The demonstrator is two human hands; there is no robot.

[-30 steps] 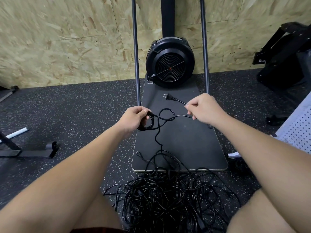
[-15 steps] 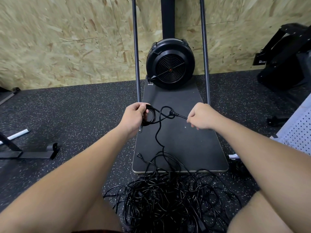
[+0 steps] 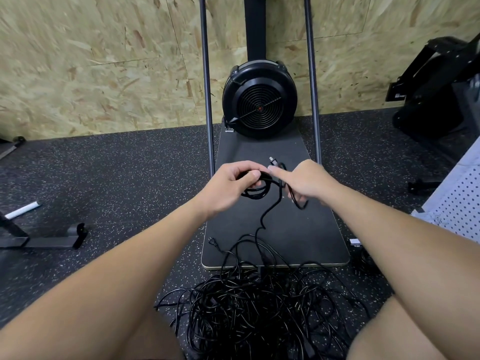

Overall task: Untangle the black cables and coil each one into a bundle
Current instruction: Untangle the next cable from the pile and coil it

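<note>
My left hand [image 3: 228, 185] grips a small coil of black cable [image 3: 255, 192] over the black board. My right hand [image 3: 304, 181] is close beside it, forefinger stretched toward the coil, the other fingers curled round a loop of the same cable [image 3: 298, 201]. The cable's plug [image 3: 272, 160] sticks up between the hands. From the coil the cable runs down to a big tangled pile of black cables [image 3: 259, 313] on the floor between my knees. A second plug [image 3: 213, 242] lies on the board's left edge.
A black board [image 3: 298, 237] lies on the speckled rubber floor, with a round black fan unit [image 3: 259, 100] and two upright poles at its far end. A metal frame foot [image 3: 52, 237] sits left, dark equipment [image 3: 441, 94] and a perforated white panel [image 3: 457, 203] right.
My right hand has come left to meet the left hand, bringing the plug end to the coil. The stretch of cable between the hands has closed into another loop.
</note>
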